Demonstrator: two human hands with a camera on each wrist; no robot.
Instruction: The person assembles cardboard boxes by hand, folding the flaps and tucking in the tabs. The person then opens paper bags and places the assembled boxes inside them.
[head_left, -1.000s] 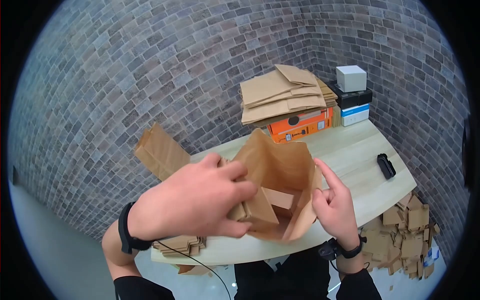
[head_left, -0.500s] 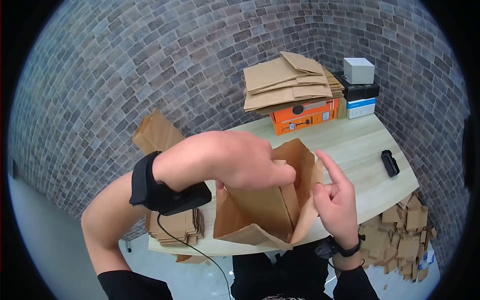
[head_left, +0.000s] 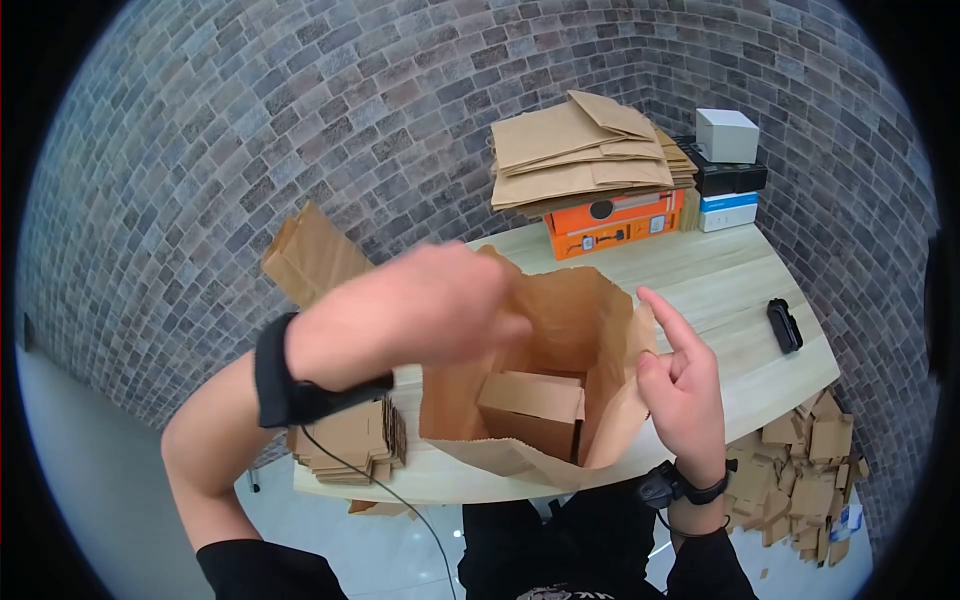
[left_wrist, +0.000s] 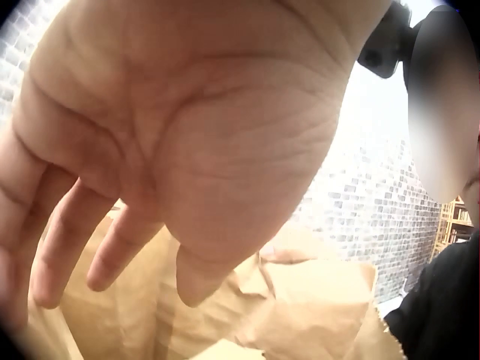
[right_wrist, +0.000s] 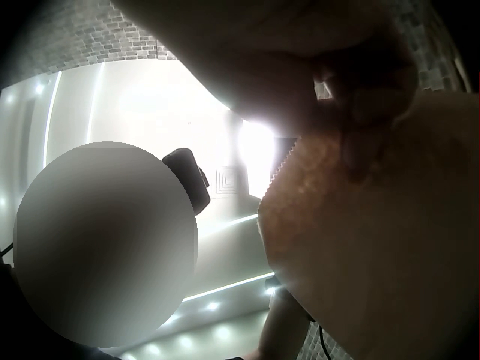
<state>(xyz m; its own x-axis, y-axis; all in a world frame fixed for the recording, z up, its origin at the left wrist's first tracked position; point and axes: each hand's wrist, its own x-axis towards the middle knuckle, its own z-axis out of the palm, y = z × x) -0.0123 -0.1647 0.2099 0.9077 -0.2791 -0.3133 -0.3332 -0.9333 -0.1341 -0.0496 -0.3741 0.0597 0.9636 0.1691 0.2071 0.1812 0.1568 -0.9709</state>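
Observation:
A brown paper bag (head_left: 560, 310) stands with its mouth wide on the near part of the table, and inside it lies a cardboard box (head_left: 530, 410). Over the bag's left rim is my left hand (head_left: 410, 305), blurred in the head view. The left wrist view shows that hand's palm (left_wrist: 195, 127) bare, its fingers spread and holding nothing, with the bag's paper (left_wrist: 315, 300) behind. My right hand (head_left: 688, 390) pinches the bag's right rim between thumb and curled fingers while the index finger points up along the paper. In the right wrist view the picture is dark around that pinch.
Left of the bag sits a stack of flattened cardboard (head_left: 345, 440), and behind it another paper bag (head_left: 315, 255). At the back, folded paper bags (head_left: 580, 150) lie on an orange box (head_left: 615, 230) beside small boxes (head_left: 728, 150). A black object (head_left: 785, 325) lies right; cardboard pieces (head_left: 800, 480) cover the floor.
My left hand has lowered the cardboard box into the bag, let it go and risen back toward the left rim. My right hand has kept its pinch on the bag.

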